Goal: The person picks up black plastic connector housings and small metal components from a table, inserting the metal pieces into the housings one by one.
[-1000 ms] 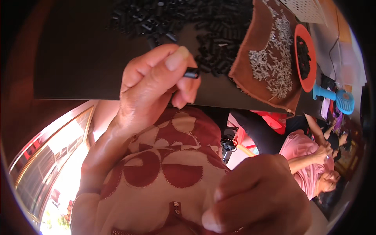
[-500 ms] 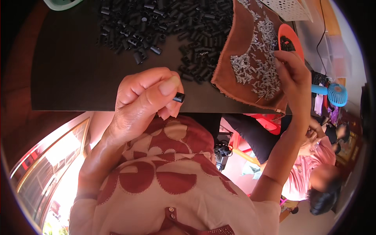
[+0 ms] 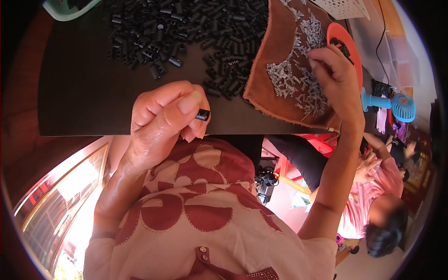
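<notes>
My left hand (image 3: 164,116) is closed in a pinch round a short black tube (image 3: 202,115), whose open end sticks out beyond the thumb. It is held above the near edge of the dark table. Small silver springs (image 3: 282,77) lie spread over a brown cloth (image 3: 261,88) on the right. Above these springs hovers my right hand (image 3: 336,74), thumb and forefinger drawn together. Whether a spring sits between its fingertips is too small to make out. A large heap of black tubes (image 3: 196,32) covers the far middle of the table, with one spring (image 3: 233,62) lying among them.
An orange-red dish (image 3: 357,51) with dark bits stands right of the cloth. A white perforated basket (image 3: 345,8) is behind it, a pale green tub (image 3: 63,14) at the far left. A blue fan (image 3: 402,107) stands at the right. Another person (image 3: 373,196) sits at the lower right.
My right hand has moved left and slightly away from me over the springs. My left hand keeps the tube in the same pinch. The whole view has shifted a little.
</notes>
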{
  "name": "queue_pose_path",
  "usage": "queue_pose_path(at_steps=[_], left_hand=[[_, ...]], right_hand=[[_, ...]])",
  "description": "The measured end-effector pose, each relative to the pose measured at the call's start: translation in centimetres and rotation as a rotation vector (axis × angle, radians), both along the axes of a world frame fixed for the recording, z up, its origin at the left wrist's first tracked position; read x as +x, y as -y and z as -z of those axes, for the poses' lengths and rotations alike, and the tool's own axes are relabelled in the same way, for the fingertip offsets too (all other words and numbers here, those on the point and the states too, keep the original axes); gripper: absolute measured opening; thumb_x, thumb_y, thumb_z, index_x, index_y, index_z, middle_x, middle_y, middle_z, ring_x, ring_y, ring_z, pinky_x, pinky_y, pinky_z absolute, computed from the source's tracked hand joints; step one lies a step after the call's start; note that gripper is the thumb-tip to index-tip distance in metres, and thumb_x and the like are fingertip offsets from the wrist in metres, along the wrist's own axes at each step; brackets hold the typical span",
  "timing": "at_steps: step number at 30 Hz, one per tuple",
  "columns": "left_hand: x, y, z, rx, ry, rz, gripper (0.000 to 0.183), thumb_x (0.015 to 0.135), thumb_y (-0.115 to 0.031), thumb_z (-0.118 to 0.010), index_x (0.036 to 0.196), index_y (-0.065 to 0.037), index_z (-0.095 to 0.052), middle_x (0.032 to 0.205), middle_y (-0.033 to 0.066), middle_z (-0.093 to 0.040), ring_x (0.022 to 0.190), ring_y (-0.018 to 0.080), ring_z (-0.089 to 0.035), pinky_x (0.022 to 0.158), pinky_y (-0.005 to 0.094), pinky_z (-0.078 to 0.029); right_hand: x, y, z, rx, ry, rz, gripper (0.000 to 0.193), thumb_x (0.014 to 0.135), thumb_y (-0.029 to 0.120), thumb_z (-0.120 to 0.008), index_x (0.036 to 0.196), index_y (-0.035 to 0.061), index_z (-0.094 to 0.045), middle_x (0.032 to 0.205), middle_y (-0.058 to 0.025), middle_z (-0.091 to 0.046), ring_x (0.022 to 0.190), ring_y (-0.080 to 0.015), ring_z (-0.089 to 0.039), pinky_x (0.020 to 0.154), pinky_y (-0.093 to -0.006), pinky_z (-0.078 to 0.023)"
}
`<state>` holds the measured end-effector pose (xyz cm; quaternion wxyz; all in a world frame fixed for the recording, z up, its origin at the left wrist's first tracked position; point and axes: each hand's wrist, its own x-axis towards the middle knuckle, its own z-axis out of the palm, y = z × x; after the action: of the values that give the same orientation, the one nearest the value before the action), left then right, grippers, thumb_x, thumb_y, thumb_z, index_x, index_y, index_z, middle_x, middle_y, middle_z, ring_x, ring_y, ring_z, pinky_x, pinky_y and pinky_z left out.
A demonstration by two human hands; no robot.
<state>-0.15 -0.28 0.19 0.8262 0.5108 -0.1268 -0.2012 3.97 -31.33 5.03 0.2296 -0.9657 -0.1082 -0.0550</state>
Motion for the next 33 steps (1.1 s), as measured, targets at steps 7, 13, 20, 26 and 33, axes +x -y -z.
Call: queue_pose_path(at_steps=[7, 13, 20, 26, 33], left_hand=[[-0.2, -0.1, 0.3, -0.004, 0.0, -0.002, 0.036, 0.097, -0.026, -0.048, 0.074, 0.0, -0.056, 0.066, 0.0029, -0.054, 0.056, 0.0061, -0.043, 0.05, 0.0203, -0.033], [-0.3, -0.2, 0.6, -0.047, 0.003, 0.004, 0.033, 0.097, -0.023, -0.048, 0.075, 0.0, -0.055, 0.066, 0.0029, -0.054, 0.056, 0.0064, -0.042, 0.051, 0.021, -0.033], [-0.7, -1.1, 1.9, 0.018, 0.042, 0.005, 0.036, 0.096, -0.028, -0.046, 0.074, 0.0, -0.05, 0.066, 0.0124, -0.053, 0.051, 0.0099, -0.041, 0.049, 0.0232, -0.034], [-0.9, -1.6, 2.0, 0.012, -0.039, -0.019, 0.035, 0.097, -0.026, -0.044, 0.074, 0.0, -0.05, 0.066, 0.012, -0.053, 0.051, 0.0103, -0.042, 0.049, 0.0237, -0.034], [-0.1, -0.5, -0.1, -0.034, -0.055, -0.048, 0.036, 0.098, -0.027, -0.043, 0.073, -0.002, -0.049, 0.068, 0.0118, -0.053, 0.053, 0.0108, -0.042, 0.05, 0.0236, -0.035]], right_hand=[[1.4, -0.4, 1.6, -0.163, 0.062, -0.091, 0.008, 0.084, 0.002, -0.058, 0.092, 0.0012, -0.059, 0.081, -0.0102, -0.054, 0.073, -0.026, -0.056, 0.066, -0.0326, -0.044], [1.0, -1.0, 1.3, -0.214, 0.033, -0.042, 0.009, 0.083, 0.008, -0.058, 0.09, 0.0041, -0.06, 0.086, -0.01, -0.058, 0.078, -0.0327, -0.058, 0.067, -0.039, -0.046], [0.8, -2.4, 2.8, -0.221, 0.015, -0.078, 0.009, 0.083, 0.01, -0.058, 0.089, 0.0037, -0.059, 0.084, -0.0101, -0.058, 0.077, -0.0329, -0.058, 0.067, -0.0393, -0.045], [-0.2, -3.3, 2.6, -0.022, 0.038, -0.053, 0.008, 0.081, 0.001, -0.059, 0.088, 0.0015, -0.057, 0.078, -0.0061, -0.056, 0.067, -0.0193, -0.056, 0.063, -0.0302, -0.045], [-2.2, -8.5, -0.6, 0.588, -0.135, -0.237, 0.03, 0.085, -0.014, -0.049, 0.111, -0.0022, -0.059, 0.089, -0.0008, -0.053, 0.079, -0.0047, -0.05, 0.069, -0.0169, -0.039]])
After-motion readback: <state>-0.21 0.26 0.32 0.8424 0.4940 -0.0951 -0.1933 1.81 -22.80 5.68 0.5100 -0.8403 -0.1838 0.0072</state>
